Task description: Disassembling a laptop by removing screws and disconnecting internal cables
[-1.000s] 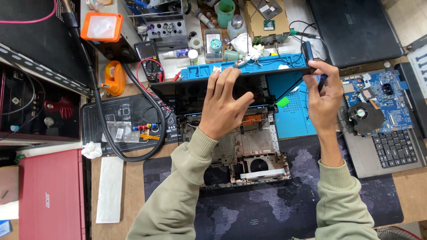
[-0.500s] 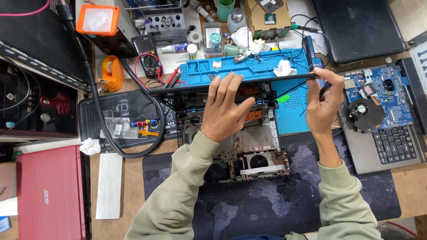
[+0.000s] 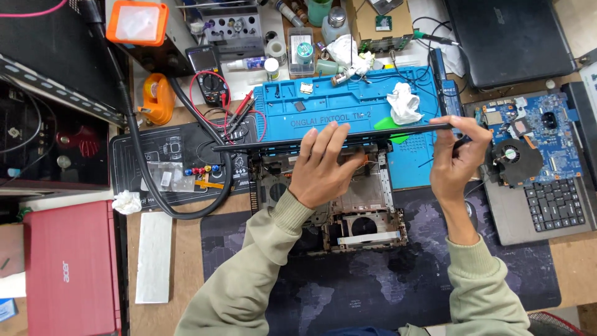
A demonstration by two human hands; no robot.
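A thin black laptop lid panel (image 3: 267,144) stands edge-on above an opened laptop base (image 3: 364,218) with bare internals. My left hand (image 3: 323,165) presses on the middle of the panel, fingers spread over its edge. My right hand (image 3: 460,155) grips the panel's right end. Base and panel sit between a blue repair mat (image 3: 336,102) behind and a dark map-printed desk mat (image 3: 373,286) in front.
A white tissue (image 3: 404,102) and a green pick (image 3: 388,124) lie on the blue mat. A blue motherboard with fan (image 3: 528,140) rests on a keyboard deck (image 3: 553,208) at right. A red laptop (image 3: 68,267), a thick black hose (image 3: 143,168) and a multimeter (image 3: 208,74) are at left.
The black panel has tilted up until only its thin edge shows. Both hands stay on it, the right hand a little lower at its end.
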